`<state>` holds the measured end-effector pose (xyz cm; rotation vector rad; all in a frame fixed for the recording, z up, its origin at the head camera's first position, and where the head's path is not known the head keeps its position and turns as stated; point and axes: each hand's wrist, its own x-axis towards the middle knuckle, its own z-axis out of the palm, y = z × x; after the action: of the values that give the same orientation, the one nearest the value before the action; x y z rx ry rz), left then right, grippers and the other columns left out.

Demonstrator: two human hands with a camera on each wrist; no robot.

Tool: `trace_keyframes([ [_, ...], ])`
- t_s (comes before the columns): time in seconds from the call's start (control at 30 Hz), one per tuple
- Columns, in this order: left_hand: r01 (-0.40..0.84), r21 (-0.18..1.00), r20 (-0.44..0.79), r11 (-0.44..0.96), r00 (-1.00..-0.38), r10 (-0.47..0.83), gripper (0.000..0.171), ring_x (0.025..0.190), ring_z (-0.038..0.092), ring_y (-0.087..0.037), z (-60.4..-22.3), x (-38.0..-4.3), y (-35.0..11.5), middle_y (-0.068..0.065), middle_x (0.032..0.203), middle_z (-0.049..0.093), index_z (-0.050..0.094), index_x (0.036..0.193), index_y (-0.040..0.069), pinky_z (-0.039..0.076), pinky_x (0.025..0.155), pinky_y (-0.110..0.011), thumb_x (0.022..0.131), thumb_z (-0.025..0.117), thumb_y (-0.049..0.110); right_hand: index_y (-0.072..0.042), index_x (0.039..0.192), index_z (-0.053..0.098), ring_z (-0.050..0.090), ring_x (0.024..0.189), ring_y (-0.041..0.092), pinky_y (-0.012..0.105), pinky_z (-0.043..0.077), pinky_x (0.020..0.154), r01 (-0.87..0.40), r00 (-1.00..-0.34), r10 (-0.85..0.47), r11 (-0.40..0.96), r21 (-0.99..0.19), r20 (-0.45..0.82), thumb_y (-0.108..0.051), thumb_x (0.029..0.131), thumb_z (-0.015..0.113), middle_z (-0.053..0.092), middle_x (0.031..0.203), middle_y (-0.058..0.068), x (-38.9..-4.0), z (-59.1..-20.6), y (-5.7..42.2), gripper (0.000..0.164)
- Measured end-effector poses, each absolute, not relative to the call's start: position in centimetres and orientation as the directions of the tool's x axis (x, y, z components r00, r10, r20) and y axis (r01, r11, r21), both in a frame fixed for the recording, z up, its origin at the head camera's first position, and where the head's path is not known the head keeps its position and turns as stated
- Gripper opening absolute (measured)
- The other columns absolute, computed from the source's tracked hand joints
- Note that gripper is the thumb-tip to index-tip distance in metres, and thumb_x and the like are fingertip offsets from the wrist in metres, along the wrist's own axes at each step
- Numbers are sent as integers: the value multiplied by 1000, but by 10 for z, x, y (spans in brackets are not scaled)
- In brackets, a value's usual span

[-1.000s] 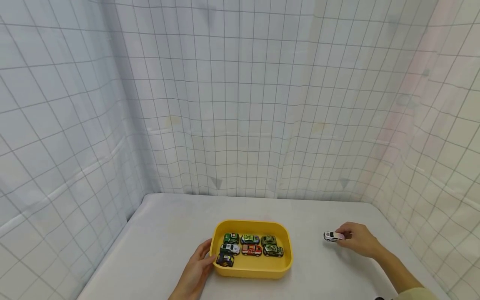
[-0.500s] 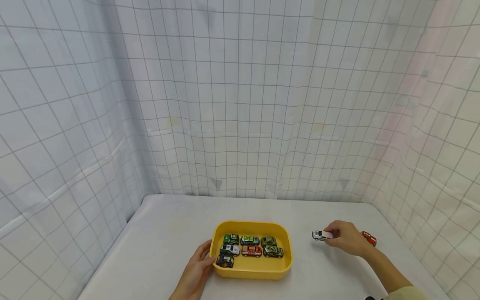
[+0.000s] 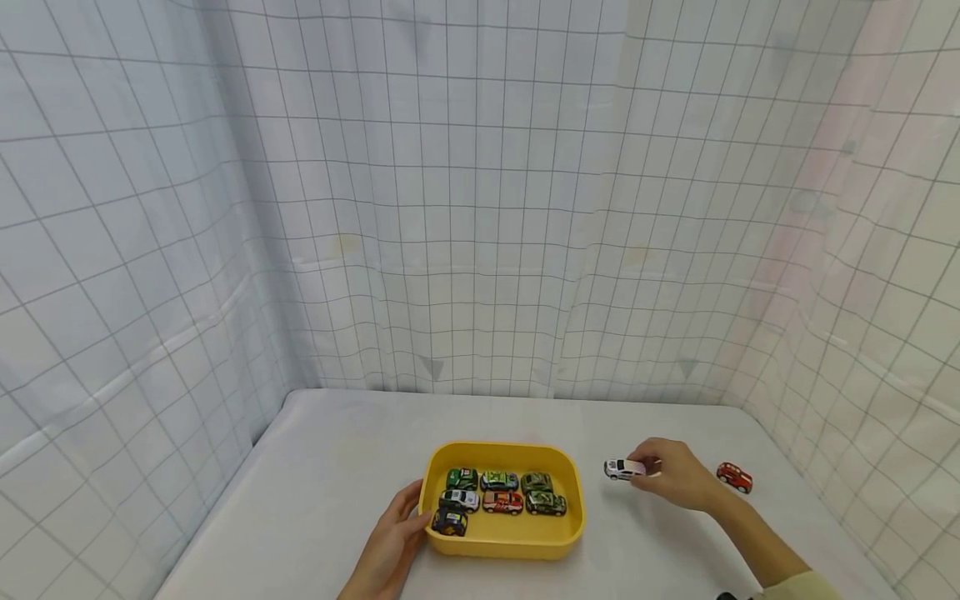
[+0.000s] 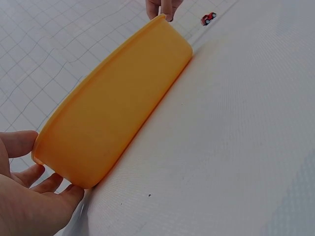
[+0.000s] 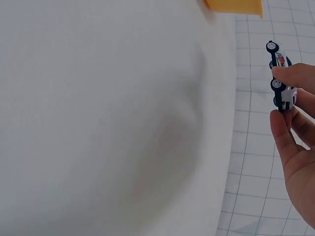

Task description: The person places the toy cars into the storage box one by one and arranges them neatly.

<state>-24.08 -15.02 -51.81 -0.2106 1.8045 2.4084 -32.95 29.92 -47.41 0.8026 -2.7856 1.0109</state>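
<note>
My right hand [image 3: 678, 477] pinches a white toy car [image 3: 622, 469] between thumb and fingers, lifted over the table to the right of a yellow tray [image 3: 502, 548]. In the right wrist view the car [image 5: 281, 73] shows its dark underside and wheels. At the tray's left end my left hand [image 3: 390, 537] grips the wall; the left wrist view shows its thumb at the rim and its fingers against the outer side. Inside the tray stand several toy cars, among them a white one [image 3: 459, 499], an orange-red one [image 3: 502, 502] and a dark blue one [image 3: 450, 522].
A red toy car [image 3: 734, 477] stands on the white table [image 3: 337, 450] at the right, beyond my right wrist. White cloth walls [image 3: 495, 250] with a grid pattern rise behind the table and on both sides.
My right hand has moved left toward the tray with the white toy car. The red toy car, hidden behind the hand at first, has come into view. My left hand and the tray stay put.
</note>
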Motion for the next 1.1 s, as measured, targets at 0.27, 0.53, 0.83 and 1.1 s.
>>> trace_keyframes([
  [0.27, -189, 942, -189, -279, -982, 26, 64, 152, 15, -46, -517, -240, -151, -29, 166, 14, 22, 161, -3, 18, 121, -59, 104, 52, 2, -12, 98, 76, 63, 83, 9, 26, 60, 78, -526, -842, -483, 639, -561, 239, -7, 84, 84, 65, 93, -8, -327, -467, 282, 17],
  [0.53, -180, 944, -179, -276, -983, 30, 64, 152, 16, -46, -517, -239, -151, -30, 166, 15, 22, 160, -3, 18, 121, -59, 104, 52, 2, -12, 97, 76, 62, 82, 10, 28, 61, 78, -569, -807, -535, 593, -570, 248, -6, 84, 85, 65, 93, -8, -324, -461, 261, 17],
  [0.83, -184, 943, -186, -279, -982, 21, 65, 152, 15, -47, -517, -239, -152, -31, 166, 13, 20, 160, -4, 18, 121, -59, 104, 52, 1, -15, 98, 77, 62, 81, 8, 23, 60, 78, -613, -763, -596, 542, -576, 251, -6, 85, 83, 65, 94, -11, -326, -463, 232, 17],
  [1.1, -176, 944, -175, -278, -984, 31, 65, 152, 15, -47, -516, -239, -151, -31, 166, 13, 21, 160, -4, 18, 121, -59, 103, 52, 2, -13, 99, 77, 63, 84, 9, 24, 60, 80, -616, -753, -612, 523, -589, 243, -7, 87, 83, 65, 97, -8, -322, -461, 216, 15],
])
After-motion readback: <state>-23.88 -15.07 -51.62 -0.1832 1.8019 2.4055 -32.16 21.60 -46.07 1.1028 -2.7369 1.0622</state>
